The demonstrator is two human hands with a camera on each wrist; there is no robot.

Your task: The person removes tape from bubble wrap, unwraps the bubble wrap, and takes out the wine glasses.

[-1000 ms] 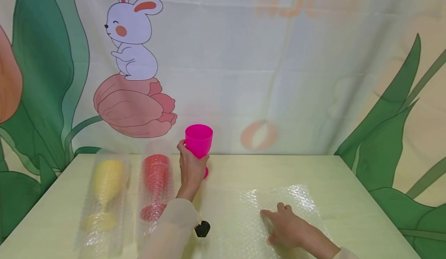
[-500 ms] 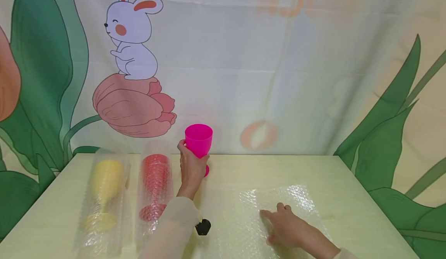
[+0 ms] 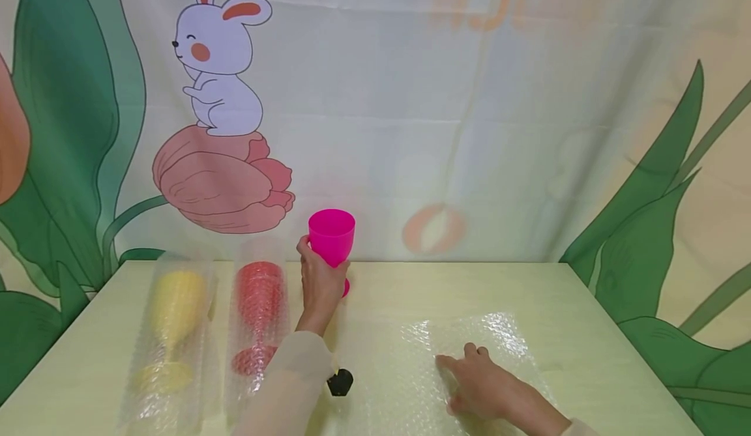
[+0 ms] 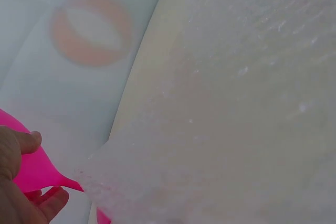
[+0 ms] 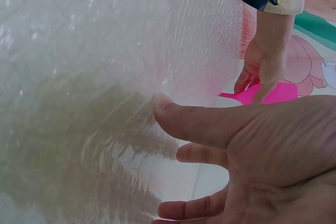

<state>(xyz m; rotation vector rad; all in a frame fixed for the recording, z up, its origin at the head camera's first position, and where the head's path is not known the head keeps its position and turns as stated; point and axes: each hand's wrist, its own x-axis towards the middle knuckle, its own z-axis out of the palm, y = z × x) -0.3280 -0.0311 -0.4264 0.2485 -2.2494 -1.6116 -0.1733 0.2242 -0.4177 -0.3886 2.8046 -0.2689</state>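
Observation:
My left hand [image 3: 321,286] grips a bright pink plastic goblet [image 3: 332,237] around the base of its bowl and stem. The goblet is upright at the far side of the table, its mouth facing up. Part of its foot [image 3: 346,287] shows beside the hand. A clear bubble wrap sheet [image 3: 405,384] lies on the table to the right of it. My right hand [image 3: 484,380] is over that sheet, fingers spread. In the right wrist view the thumb [image 5: 181,121] and straight fingertips touch the wrap, with creases running from them.
On the left lie two goblets rolled in bubble wrap, one yellow [image 3: 178,302] and one red [image 3: 260,296]. The pale table [image 3: 563,299] ends at a printed backdrop [image 3: 364,97] with a rabbit. A black device [image 3: 340,382] sits at the left wrist.
Both hands keep their places, with the goblet still in the left hand. Only the head view has shifted slightly.

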